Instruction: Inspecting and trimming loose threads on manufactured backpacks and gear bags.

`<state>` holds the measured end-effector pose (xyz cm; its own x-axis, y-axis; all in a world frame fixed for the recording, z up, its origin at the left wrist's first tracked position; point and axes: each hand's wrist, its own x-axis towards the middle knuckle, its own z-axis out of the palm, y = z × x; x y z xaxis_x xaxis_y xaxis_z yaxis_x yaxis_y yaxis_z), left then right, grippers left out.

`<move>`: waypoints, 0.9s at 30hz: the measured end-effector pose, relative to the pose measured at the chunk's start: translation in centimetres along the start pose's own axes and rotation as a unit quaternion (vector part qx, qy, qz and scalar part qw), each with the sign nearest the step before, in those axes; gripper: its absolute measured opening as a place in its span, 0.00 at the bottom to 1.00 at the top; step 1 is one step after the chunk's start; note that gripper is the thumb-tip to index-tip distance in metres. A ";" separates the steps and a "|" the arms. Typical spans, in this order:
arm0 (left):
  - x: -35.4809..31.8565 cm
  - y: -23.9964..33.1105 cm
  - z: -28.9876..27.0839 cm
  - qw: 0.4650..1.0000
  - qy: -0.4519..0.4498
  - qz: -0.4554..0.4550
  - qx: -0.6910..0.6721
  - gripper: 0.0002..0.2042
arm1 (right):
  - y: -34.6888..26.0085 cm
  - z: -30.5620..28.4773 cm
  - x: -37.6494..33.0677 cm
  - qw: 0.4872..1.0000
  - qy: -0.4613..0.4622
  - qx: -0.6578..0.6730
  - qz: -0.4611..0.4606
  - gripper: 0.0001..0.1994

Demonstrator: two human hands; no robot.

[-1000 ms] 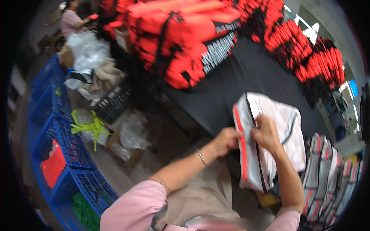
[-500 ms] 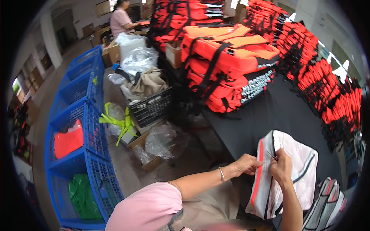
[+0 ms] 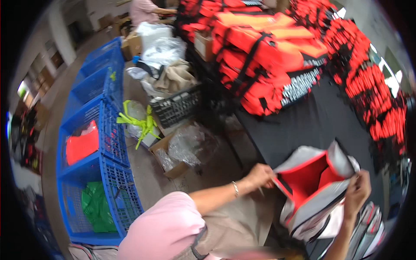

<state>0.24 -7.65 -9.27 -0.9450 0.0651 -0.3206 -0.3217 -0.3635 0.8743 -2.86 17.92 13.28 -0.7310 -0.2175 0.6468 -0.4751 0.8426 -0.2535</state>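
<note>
A light grey bag (image 3: 299, 221) with black zips and a red lining is spread wide at its mouth over the near part of the black table (image 3: 303, 130). The red inside shows. My left hand (image 3: 261, 175) pinches the left edge of the opening, fingers closed. On the opposite side, my right hand (image 3: 359, 186) is closed on the right edge. Close by my right forearm, several more grey bags (image 3: 368, 229) lie at the table's near right.
Orange-red bags (image 3: 268, 56) are stacked at the table's far side, with more piles (image 3: 377, 99) along the right. Blue crates (image 3: 115, 173) line the left. A black crate (image 3: 177, 106) of cloth and a cardboard box (image 3: 175, 171) with plastic film stand between. A person (image 3: 145, 11) works behind.
The grey bag went from lying flat with its zip shut to gaping wide. My right hand moved right to the far edge of its mouth; my left shifted slightly left. The view shifted somewhat.
</note>
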 end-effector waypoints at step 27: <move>-8.2 2.6 3.5 0.739 -0.295 0.324 0.512 0.15 | -2.4 4.5 7.3 1.000 -0.012 0.004 -0.029 0.06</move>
<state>6.99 -5.92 -3.09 -0.6849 0.6894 0.2360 0.6179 0.3778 0.6895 -9.30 12.11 15.41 -0.7142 -0.2771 0.6427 -0.5205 0.8242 -0.2230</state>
